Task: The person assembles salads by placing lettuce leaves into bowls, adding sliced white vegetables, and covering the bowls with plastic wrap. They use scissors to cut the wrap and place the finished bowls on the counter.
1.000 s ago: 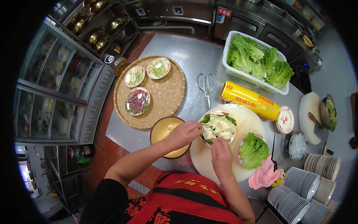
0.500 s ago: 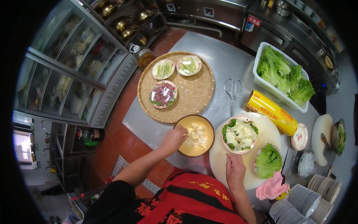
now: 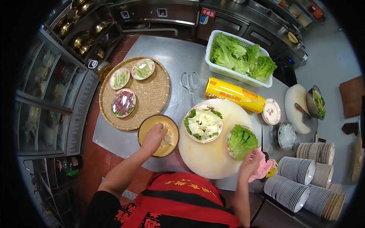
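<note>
My left hand [image 3: 154, 137] reaches into a yellow bowl [image 3: 143, 131] with a dark rim, its fingers bunched on pale, thin slices [image 3: 169, 138]; what they pinch is hidden. Beside the bowl, on a round white cutting board [image 3: 205, 159], a plate of green leaves is topped with similar pale slices [image 3: 205, 123]. Lettuce [image 3: 242, 142] covers a second plate [image 3: 229, 141] at the board's right edge. My right hand [image 3: 249, 164] is at that plate's near right edge, fingers curled by the lettuce, next to a pink cloth [image 3: 263, 165]. Whether it grips the rim or a leaf is unclear.
A woven tray [image 3: 152, 102] at left bears three wrapped plates. Scissors [image 3: 190, 81], a yellow cling-film roll [image 3: 235, 95] and a white basket [image 3: 237, 79] of lettuce lie beyond the board. Stacked plates [image 3: 292, 192] stand at right, near a small plate [image 3: 271, 111] and metal bowl [image 3: 316, 102].
My view has swung right, so the table appears further left. My right hand has moved right, from below the topped plate to the lettuce plate. My left hand has gone deeper into the bowl.
</note>
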